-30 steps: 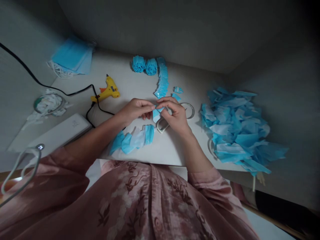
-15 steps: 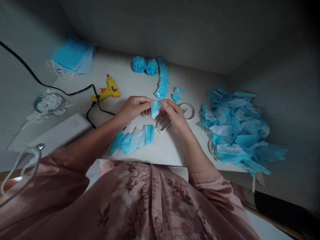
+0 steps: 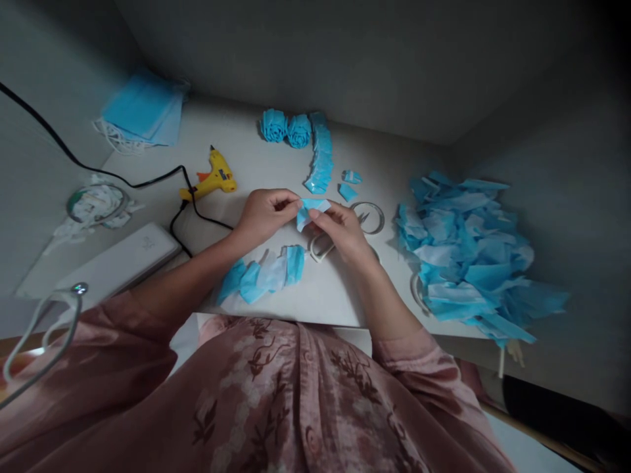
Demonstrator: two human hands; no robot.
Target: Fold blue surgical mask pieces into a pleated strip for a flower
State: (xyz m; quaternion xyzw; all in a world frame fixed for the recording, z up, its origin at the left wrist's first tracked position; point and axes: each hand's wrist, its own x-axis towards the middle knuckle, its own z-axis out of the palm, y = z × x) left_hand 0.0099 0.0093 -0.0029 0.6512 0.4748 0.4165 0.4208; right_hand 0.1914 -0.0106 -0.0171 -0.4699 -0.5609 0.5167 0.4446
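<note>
Between my two hands is a small piece of blue-and-white mask fabric (image 3: 306, 213), partly folded. My left hand (image 3: 266, 213) pinches its left end between thumb and forefinger. On the other side, my right hand (image 3: 345, 230) grips the right end, its thumb lying across the front. Under and behind the right hand lie scissors (image 3: 321, 248), partly hidden. A loose row of cut fabric pieces (image 3: 266, 274) rests nearer my body. Beyond my hands are two blue fabric rosettes (image 3: 274, 126), a pleated blue strip (image 3: 323, 154) and two small blue scraps (image 3: 348, 192).
A yellow glue gun (image 3: 217, 176) with a black cord lies left. Beyond it is a stack of blue masks (image 3: 140, 108). A white box-shaped device (image 3: 128, 259) and a dish of white scraps (image 3: 98, 202) stand far left. A roll of tape (image 3: 378, 217) and a large fabric heap (image 3: 463, 249) are right.
The right thumb has slid left over the fabric piece, and its right end is now folded out over the fingers. My left hand has hardly moved.
</note>
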